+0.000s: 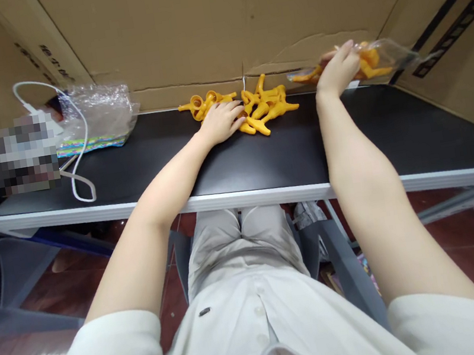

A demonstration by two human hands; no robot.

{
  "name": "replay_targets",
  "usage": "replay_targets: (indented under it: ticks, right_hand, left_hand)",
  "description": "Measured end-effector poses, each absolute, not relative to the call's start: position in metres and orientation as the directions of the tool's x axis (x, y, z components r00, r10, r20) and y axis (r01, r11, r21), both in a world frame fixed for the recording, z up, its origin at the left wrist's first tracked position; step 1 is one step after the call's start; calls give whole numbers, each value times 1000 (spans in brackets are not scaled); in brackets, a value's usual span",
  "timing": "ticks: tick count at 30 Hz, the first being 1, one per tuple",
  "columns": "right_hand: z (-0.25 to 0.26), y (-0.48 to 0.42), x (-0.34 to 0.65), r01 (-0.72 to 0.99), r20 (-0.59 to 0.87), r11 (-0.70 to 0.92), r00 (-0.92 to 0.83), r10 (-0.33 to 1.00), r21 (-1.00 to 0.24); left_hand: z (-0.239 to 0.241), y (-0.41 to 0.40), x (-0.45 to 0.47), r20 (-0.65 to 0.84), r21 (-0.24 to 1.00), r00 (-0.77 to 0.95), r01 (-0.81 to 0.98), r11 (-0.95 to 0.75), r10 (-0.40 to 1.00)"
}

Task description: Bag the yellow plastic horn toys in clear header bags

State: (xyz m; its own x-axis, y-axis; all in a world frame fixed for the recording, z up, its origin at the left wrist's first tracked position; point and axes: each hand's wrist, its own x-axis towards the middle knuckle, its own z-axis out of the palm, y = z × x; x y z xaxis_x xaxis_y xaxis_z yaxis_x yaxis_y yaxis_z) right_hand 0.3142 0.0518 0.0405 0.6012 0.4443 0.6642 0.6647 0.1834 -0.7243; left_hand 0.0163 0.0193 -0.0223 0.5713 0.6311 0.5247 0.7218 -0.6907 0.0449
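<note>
At the far edge of the black table [128, 171], the left hand [221, 121] lies flat and open on a pile of small yellow plastic pieces [265, 110]. The right hand [339, 70] pinches a clear plastic bag [384, 58] of them; tilted, it could spill.

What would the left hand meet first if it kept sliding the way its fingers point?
Probably the pile of yellow plastic pieces: the left hand lies flat on the black table, fingers already touching the nearest ones.
</note>
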Motion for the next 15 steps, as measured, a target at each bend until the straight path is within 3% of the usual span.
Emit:
replay_targets:
  ticks: [2, 5, 9, 12, 15]
  right_hand:
    - [54, 46, 295, 493, 629, 390, 599, 496, -777]
    - [70, 37, 266, 300, 559, 490, 611, 560, -819]
    - [74, 22, 240, 283, 637, 574, 414, 650, -769]
    - [74, 8, 228, 145, 629, 622, 337, 700, -770]
    - [76, -5, 220, -3, 558, 580, 265, 786, -815]
  left_hand:
    - [-22, 24, 11, 530, 64, 560, 722, -689, 636]
    - [-23, 31, 5, 541, 99, 535, 725, -681, 648]
    - [-24, 34, 3, 555, 210, 491, 698, -685, 671]
    - [-20, 32, 7, 594, 387, 393, 625, -677, 702]
    - [-7, 27, 13, 577, 666, 182, 458, -588, 796]
